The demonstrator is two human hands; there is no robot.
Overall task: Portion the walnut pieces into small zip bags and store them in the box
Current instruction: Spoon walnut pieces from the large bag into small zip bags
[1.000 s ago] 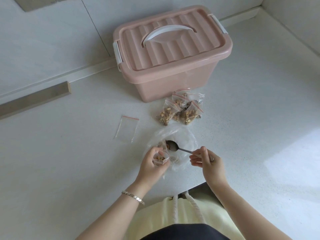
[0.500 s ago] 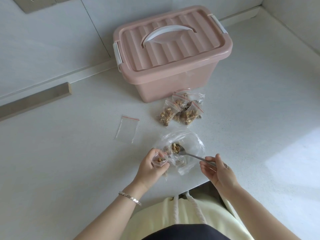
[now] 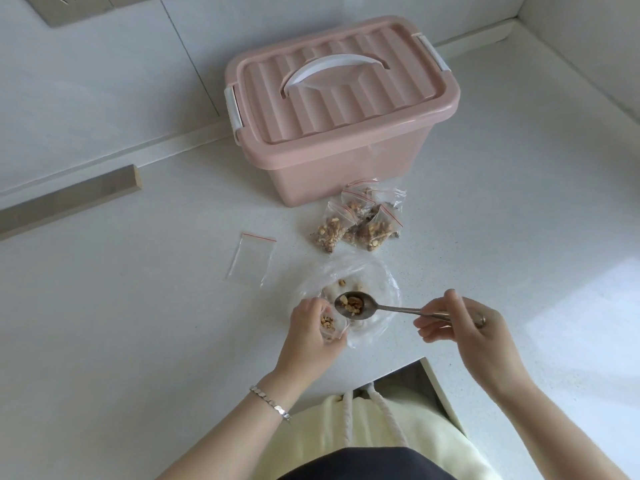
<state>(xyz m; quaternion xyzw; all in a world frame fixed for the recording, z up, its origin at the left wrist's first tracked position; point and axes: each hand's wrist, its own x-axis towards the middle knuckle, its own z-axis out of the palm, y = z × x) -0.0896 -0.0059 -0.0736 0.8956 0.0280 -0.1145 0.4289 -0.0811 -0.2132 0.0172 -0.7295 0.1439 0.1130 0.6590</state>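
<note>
My left hand (image 3: pixel 313 336) holds a small zip bag (image 3: pixel 330 327) open, with a few walnut pieces inside. My right hand (image 3: pixel 460 322) grips a metal spoon (image 3: pixel 353 305) by its handle; its bowl carries walnut pieces and hovers right beside the small bag's mouth. Under the spoon lies a large clear plastic bag (image 3: pixel 377 282) with a few loose walnut pieces. Several filled zip bags (image 3: pixel 360 221) lie piled in front of the pink box (image 3: pixel 343 109), whose lid is shut. An empty zip bag (image 3: pixel 251 259) lies flat to the left.
The white counter (image 3: pixel 138 323) runs to a wall behind the box and a corner at the right. A grey strip (image 3: pixel 69 199) lies along the back left. The counter's front edge has a notch by my body.
The spoon has lifted out of the large bag with walnut pieces and moved left to the mouth of the small bag. My right hand has slid back along the handle.
</note>
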